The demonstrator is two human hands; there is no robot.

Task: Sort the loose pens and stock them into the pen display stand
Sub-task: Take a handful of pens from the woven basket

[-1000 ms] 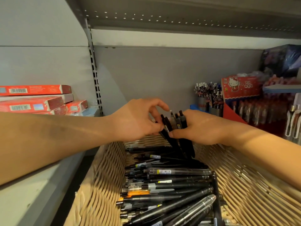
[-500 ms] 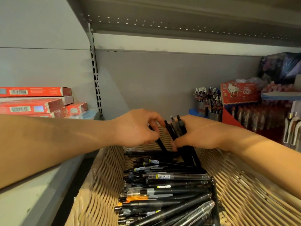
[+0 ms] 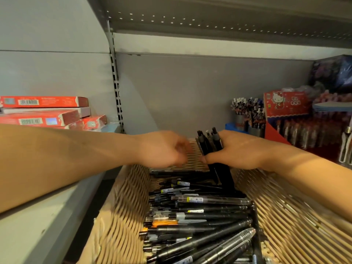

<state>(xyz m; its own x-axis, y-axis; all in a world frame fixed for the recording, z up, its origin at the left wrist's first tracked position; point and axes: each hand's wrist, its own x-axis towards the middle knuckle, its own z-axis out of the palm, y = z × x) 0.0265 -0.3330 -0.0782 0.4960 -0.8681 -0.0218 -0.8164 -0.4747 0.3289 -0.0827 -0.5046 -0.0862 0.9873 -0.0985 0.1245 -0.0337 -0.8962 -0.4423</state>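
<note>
A heap of loose pens [image 3: 200, 216], mostly black with a few clear and one orange, lies in a box lined with brown honeycomb paper [image 3: 123, 216]. My right hand [image 3: 238, 151] grips a bundle of several black pens [image 3: 207, 143] held upright over the far end of the box, their clicker ends pointing up. My left hand [image 3: 162, 149] hovers just left of the bundle, blurred by motion, with fingers loosely curled downward and no pen visible in it. A gap of bare paper separates the two hands.
Cups of pens [image 3: 245, 115] and a red cartoon-cat display box [image 3: 285, 105] stand at the back right of the grey shelf. Red flat boxes [image 3: 43, 111] are stacked at the left. A metal shelf [image 3: 209, 20] hangs overhead, beside a slotted upright [image 3: 116, 88].
My left hand has let go of the black pen it pinched beside the bundle and pulled away left and down. The bundle in my right hand now stands straighter.
</note>
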